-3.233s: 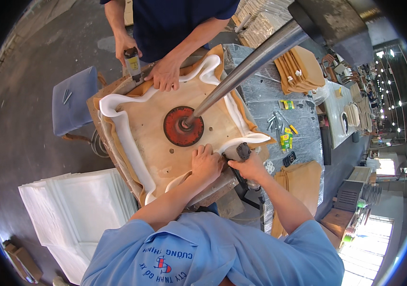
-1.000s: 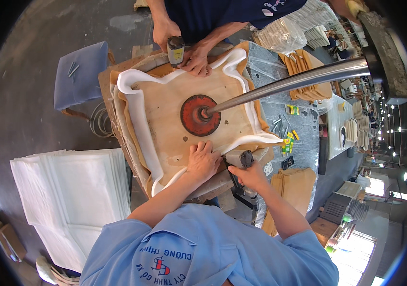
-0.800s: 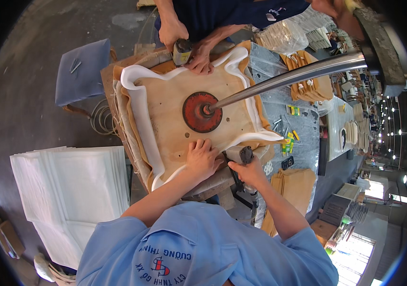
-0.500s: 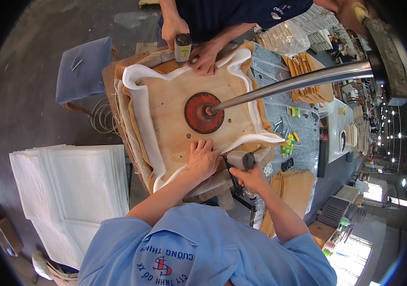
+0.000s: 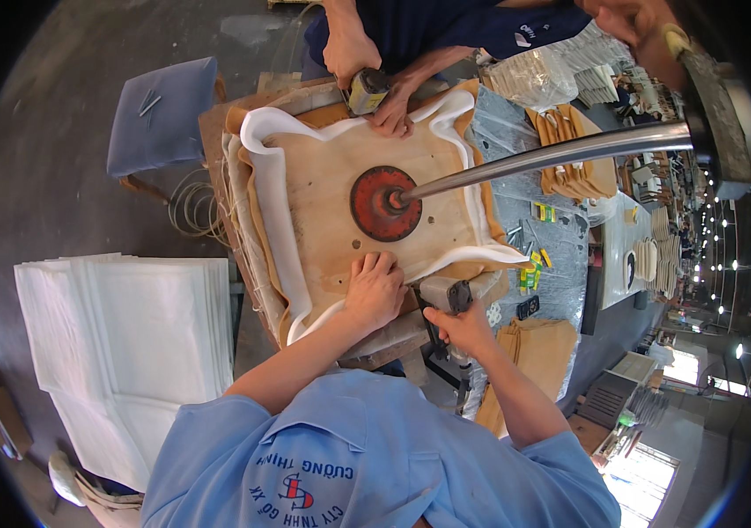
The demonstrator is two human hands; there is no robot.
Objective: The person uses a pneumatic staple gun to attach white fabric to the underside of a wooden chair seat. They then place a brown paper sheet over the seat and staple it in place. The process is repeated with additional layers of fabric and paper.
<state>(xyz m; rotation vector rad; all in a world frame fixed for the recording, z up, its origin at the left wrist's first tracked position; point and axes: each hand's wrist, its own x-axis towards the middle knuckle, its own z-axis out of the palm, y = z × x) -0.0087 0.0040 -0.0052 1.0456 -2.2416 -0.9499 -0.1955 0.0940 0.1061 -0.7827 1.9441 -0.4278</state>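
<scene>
A wooden seat panel (image 5: 314, 202) lies underside up, with white foam (image 5: 274, 207) and a tan cover (image 5: 263, 220) folded up round its rim. At the near edge, my left hand (image 5: 374, 289) is closed, its bent fingers gripping the folded cover edge against the panel; the fingertips partly hide what they grip. Just to its right, my right hand (image 5: 465, 329) wraps round the handle of a grey staple gun (image 5: 446, 294), whose nose is close to the panel's near edge. A red round pressing disc (image 5: 385, 203) bears on the panel's middle.
Across the panel a co-worker's hand (image 5: 351, 55) holds another staple gun (image 5: 367, 91). A metal rod (image 5: 560, 157) slants from the disc to the upper right. White padding sheets (image 5: 129, 326) are stacked left, near a blue seat (image 5: 164, 114). Staple boxes (image 5: 530, 275) lie on a plastic-covered table (image 5: 560, 304).
The co-worker's staple gun has tilted and shifted right along the far edge. The whole view has shifted slightly. My hands keep nearly the same places at the near edge.
</scene>
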